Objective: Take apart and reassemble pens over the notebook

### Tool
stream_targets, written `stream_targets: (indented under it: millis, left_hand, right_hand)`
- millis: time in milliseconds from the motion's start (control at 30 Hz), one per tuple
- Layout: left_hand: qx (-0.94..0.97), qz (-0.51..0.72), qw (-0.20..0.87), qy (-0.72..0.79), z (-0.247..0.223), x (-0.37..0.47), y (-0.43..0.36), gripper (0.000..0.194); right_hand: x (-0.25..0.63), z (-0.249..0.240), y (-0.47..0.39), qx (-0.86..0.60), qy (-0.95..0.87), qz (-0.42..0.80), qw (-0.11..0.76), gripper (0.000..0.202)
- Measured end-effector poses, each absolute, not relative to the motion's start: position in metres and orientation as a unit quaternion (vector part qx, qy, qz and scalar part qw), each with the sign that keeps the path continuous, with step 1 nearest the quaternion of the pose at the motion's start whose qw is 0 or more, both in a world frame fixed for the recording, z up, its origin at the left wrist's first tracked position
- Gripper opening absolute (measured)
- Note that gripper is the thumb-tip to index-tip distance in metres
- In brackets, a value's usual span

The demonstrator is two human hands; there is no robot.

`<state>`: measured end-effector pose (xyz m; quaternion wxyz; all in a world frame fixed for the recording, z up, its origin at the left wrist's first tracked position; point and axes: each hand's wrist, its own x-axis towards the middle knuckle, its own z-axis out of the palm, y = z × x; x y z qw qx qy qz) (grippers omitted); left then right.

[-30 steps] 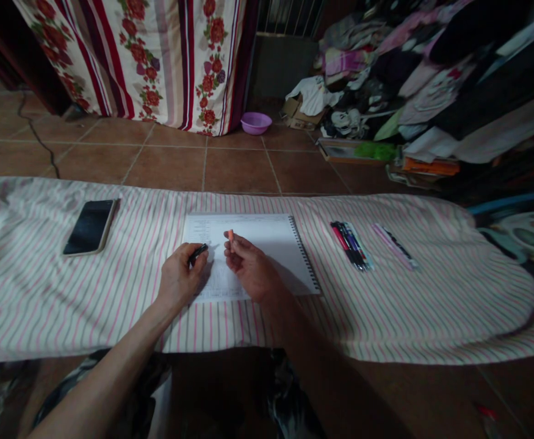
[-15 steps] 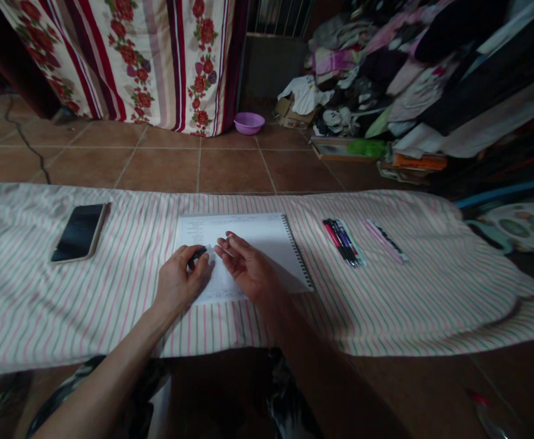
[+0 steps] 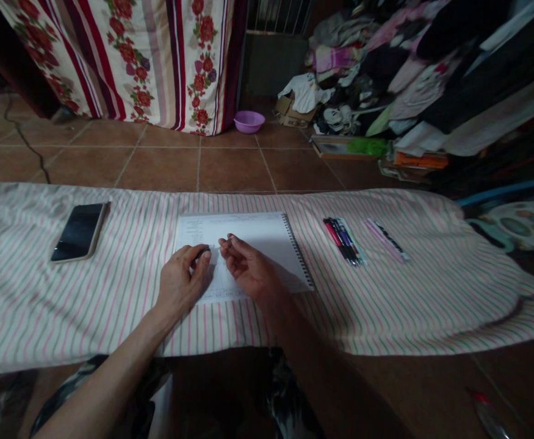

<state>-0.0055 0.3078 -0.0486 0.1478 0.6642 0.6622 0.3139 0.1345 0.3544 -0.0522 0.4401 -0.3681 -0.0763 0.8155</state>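
Note:
A spiral-bound notebook (image 3: 267, 235) lies open on the striped cloth, with print or writing along its left and lower edges. Over its left part, my left hand (image 3: 182, 274) is closed around a short, dark, pen-like object (image 3: 201, 251) with a pale tip pointing right. Just right of that tip is my right hand (image 3: 251, 265), palm turned up, thumb and fingers pinched together. Whatever sits in that pinch is too small to make out. The two hands are slightly apart.
Several pens (image 3: 342, 242) lie right of the notebook, with a pink pen and a black-and-white pen (image 3: 388, 241) farther right. A phone (image 3: 80, 233) rests at the left on the striped cloth (image 3: 431, 292). Beyond, a purple basin (image 3: 249, 122) stands on the tiled floor.
My right hand's fingers have drawn together into a pinch and moved slightly right. My left hand has shifted a little and still grips the dark object.

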Motion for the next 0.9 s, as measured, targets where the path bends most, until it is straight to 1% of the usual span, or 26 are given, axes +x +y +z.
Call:
stream_targets:
  millis: [333, 500, 700, 900]
  left_hand:
    - [0.679, 0.315, 0.127, 0.651, -0.0531, -0.0078, 0.3080, 0.032]
    - [0.687, 0.327, 0.129, 0.636, -0.0554, -0.0070, 0.3075, 0.028]
    - [0.689, 0.331, 0.141, 0.629, -0.0542, -0.0051, 0.3065, 0.028]
    - [0.704, 0.336, 0.105, 0.617, -0.0547, -0.0045, 0.3064, 0.028]
  right_hand:
    - [0.1324, -0.0586, 0.3548, -0.378, -0.138, 0.786, 0.469, 0.018]
    - [0.1316, -0.0572, 0.3544, -0.377, -0.118, 0.783, 0.481, 0.012]
    - [0.1315, -0.0543, 0.3538, -0.377, -0.116, 0.787, 0.474, 0.019]
    - [0.1316, -0.0550, 0.3550, -0.371, -0.080, 0.805, 0.456, 0.009]
